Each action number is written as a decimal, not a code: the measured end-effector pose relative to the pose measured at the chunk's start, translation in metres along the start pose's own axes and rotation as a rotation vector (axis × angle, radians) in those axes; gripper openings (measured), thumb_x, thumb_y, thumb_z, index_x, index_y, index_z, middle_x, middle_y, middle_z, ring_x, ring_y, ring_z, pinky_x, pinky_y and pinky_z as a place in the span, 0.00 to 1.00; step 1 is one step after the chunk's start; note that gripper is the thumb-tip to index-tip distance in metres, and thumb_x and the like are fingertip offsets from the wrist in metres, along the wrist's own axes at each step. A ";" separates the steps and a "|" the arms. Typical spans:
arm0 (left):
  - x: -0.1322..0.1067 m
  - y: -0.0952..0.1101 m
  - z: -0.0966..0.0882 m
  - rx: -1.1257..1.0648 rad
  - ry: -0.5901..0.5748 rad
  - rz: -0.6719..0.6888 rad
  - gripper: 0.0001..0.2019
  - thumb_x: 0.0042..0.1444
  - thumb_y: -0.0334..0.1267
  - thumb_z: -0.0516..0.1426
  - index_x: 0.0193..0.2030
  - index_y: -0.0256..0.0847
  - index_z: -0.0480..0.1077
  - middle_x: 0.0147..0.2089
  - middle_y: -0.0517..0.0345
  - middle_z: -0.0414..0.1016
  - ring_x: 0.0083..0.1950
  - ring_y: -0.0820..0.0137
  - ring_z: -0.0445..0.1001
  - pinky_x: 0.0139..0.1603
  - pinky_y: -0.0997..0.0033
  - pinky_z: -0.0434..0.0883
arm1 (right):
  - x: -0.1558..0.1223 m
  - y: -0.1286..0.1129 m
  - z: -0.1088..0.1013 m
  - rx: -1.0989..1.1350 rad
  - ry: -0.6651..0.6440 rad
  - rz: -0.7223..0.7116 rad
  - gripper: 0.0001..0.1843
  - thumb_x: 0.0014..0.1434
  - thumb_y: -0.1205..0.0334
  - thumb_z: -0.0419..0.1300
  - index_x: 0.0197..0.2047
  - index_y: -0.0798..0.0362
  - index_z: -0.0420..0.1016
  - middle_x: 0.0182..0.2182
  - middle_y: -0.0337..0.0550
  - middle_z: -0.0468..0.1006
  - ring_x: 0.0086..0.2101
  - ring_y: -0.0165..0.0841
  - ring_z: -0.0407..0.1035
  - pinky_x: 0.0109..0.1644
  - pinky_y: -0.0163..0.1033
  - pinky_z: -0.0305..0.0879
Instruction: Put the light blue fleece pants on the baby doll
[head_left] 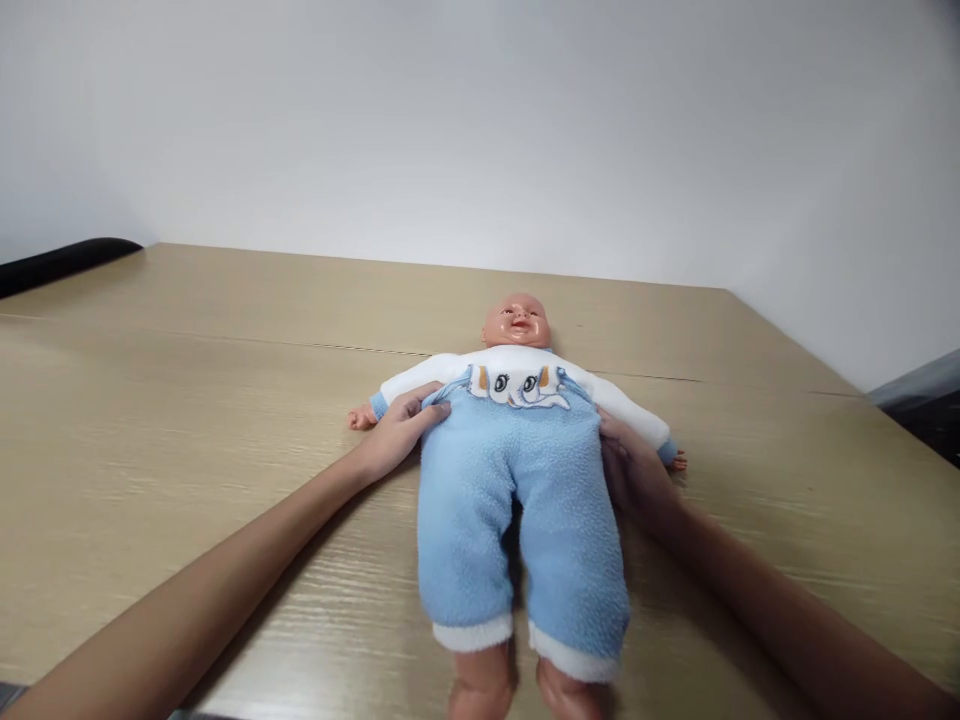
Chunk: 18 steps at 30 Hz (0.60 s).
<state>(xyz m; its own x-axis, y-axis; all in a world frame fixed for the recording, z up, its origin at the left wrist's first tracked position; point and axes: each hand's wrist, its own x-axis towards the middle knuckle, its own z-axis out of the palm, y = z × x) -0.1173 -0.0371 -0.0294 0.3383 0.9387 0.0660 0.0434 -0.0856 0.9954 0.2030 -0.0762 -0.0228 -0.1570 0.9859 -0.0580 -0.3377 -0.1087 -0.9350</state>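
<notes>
A baby doll [517, 322] lies on its back on the wooden table [187, 400], head away from me, bare feet at the near edge. It wears a fleece suit [525, 480] with light blue legs, white sleeves and an elephant picture on the chest. My left hand [397, 430] pinches the blue fabric at the doll's left side, just under the white sleeve. My right hand [634, 465] presses against the suit's other side at the waist, fingers curled into the fabric and partly hidden behind it.
The table runs back to a plain white wall. A black curved object [67, 260] lies at the far left edge. A dark surface [926, 400] shows beyond the table's right edge.
</notes>
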 end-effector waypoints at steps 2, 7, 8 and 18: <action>0.001 0.000 -0.001 0.042 0.013 0.030 0.14 0.68 0.51 0.62 0.42 0.41 0.74 0.40 0.61 0.68 0.41 0.67 0.64 0.46 0.68 0.62 | 0.000 0.000 -0.001 0.001 -0.010 -0.003 0.13 0.61 0.54 0.63 0.48 0.42 0.82 0.48 0.43 0.87 0.56 0.51 0.77 0.62 0.55 0.74; -0.001 0.003 0.002 0.035 0.074 0.102 0.13 0.70 0.49 0.60 0.40 0.42 0.70 0.38 0.61 0.64 0.41 0.67 0.61 0.45 0.68 0.61 | -0.004 0.004 -0.008 -0.077 -0.006 -0.100 0.02 0.63 0.58 0.61 0.39 0.43 0.75 0.38 0.39 0.79 0.45 0.44 0.72 0.52 0.47 0.69; -0.002 0.005 0.003 0.037 0.079 0.122 0.14 0.71 0.50 0.60 0.40 0.42 0.69 0.38 0.62 0.63 0.40 0.68 0.60 0.44 0.68 0.61 | -0.005 0.003 -0.009 -0.130 0.000 -0.140 0.02 0.65 0.58 0.61 0.39 0.44 0.74 0.37 0.38 0.76 0.43 0.43 0.70 0.50 0.46 0.67; 0.001 0.020 0.013 0.098 0.090 0.129 0.16 0.75 0.55 0.57 0.52 0.44 0.69 0.45 0.60 0.69 0.46 0.66 0.67 0.51 0.68 0.66 | 0.004 -0.003 -0.011 -0.452 0.088 -0.287 0.12 0.75 0.46 0.60 0.44 0.44 0.71 0.37 0.37 0.69 0.39 0.40 0.63 0.46 0.43 0.61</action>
<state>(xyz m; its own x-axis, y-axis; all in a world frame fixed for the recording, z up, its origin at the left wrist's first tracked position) -0.1042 -0.0425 -0.0104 0.2617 0.9436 0.2029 0.0983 -0.2352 0.9670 0.2133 -0.0704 -0.0241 -0.0320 0.9770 0.2110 0.0802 0.2129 -0.9738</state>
